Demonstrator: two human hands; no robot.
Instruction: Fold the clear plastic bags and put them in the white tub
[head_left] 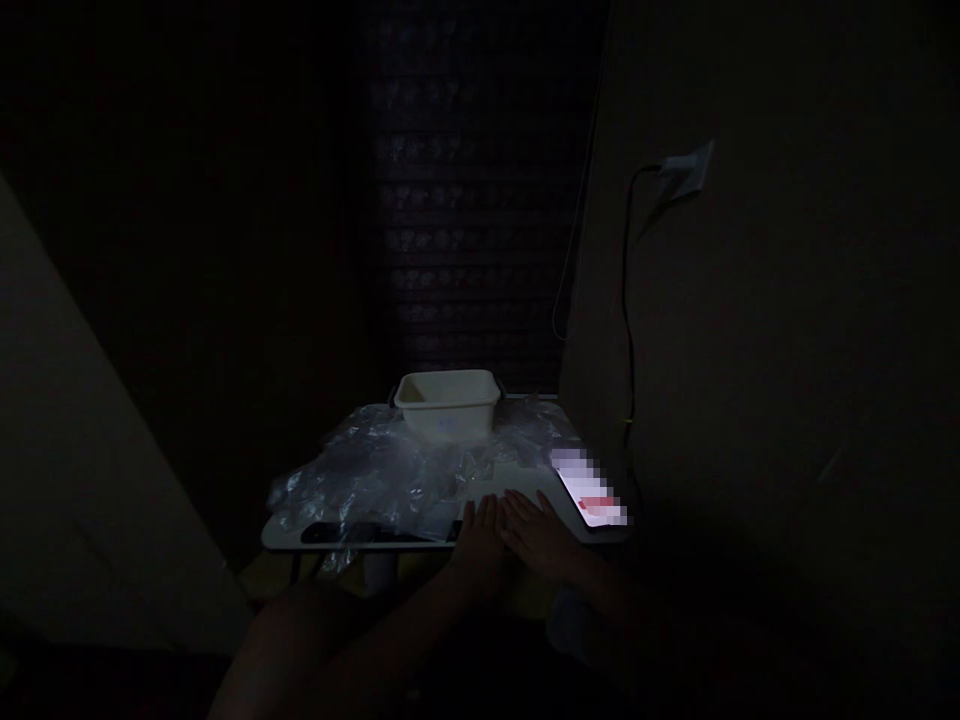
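Note:
My left hand [480, 532] lies palm down at the front edge of a small white table [517, 478], its fingers stretched forward. Beside it my right hand [538, 528] rests flat, fingers spread, the two hands close together. Neither holds anything that I can see. A phone with a lit screen [589, 488] lies right of my right hand. To the left, crumpled clear plastic sheeting [375, 470] covers much of the tabletop. A cream plastic basin [450, 410] with dark handles stands at the back, plastic around its base.
The room is very dark. A black cable [627, 300] hangs from a wall socket [686, 172] on the right. Behind the table is a dark slatted blind [465, 220]. A dark flat object [337, 533] lies along the table's front left edge, partly under plastic.

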